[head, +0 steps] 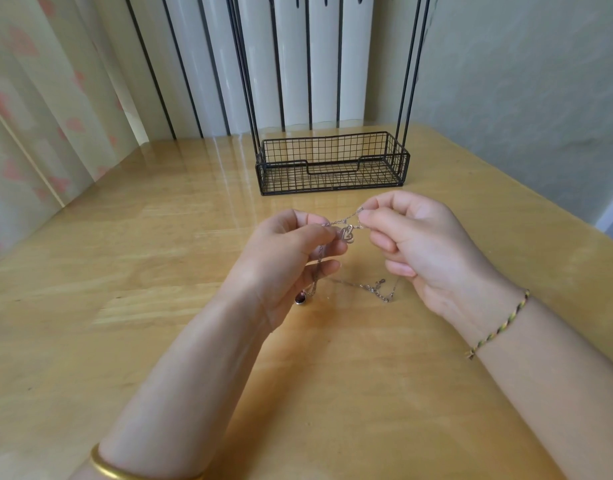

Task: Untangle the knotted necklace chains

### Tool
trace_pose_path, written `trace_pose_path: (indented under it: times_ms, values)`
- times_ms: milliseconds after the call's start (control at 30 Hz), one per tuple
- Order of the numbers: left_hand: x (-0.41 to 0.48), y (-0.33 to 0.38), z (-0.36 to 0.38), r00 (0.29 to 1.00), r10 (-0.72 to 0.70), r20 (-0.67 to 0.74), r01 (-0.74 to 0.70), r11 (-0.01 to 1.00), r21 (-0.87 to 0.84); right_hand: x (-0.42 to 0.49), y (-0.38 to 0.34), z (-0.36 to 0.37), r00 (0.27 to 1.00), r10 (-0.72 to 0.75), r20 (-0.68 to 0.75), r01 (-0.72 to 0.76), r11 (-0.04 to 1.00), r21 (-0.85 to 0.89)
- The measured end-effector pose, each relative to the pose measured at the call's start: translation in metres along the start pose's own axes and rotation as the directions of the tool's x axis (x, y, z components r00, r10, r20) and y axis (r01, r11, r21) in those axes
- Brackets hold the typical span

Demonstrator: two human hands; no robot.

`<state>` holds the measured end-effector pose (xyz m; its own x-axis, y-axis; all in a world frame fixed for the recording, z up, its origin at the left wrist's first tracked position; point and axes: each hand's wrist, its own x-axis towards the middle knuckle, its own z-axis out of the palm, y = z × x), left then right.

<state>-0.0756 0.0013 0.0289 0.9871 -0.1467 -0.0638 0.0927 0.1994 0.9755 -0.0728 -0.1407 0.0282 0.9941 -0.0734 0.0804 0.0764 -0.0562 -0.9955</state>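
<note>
Thin silver necklace chains point(346, 221) are stretched between both hands above the wooden table. My left hand point(291, 258) pinches the chains at their left end, next to a small silver heart-shaped pendant point(347, 235). My right hand point(412, 244) pinches the chains at the upper right between thumb and forefinger. More chain hangs down from my left hand to a dark red pendant point(301, 298) near the tabletop. A slack stretch with a clasp point(377, 289) trails on the table below my right hand.
A black wire basket point(332, 164) on a tall wire stand sits at the back of the table point(159, 271). A curtain hangs at left, a wall stands at right. The table's right edge runs diagonally close to my right forearm.
</note>
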Motion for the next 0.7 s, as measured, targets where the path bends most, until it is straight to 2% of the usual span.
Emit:
trace_pose_path:
  times_ms: [267,433,700]
  values:
    - [-0.0022,0.0012,0.0026,1.0,-0.013,0.008,0.014,0.996,-0.093,-0.002,-0.0027,0.0006,0.999,0.029,0.043,-0.031,0.997,0.067]
    - [-0.0027,0.0023,0.0023,1.0,-0.008,-0.003,0.008,0.991,-0.13,-0.0038,-0.0037,0.0011,0.999,0.008,0.042,-0.01,0.999,0.036]
    - [-0.0008,0.0058,0.0025,0.996,-0.087,-0.023,0.074,0.938,-0.338,-0.0073,-0.0039,0.0062,0.996,-0.036,0.083,0.035,0.999,0.002]
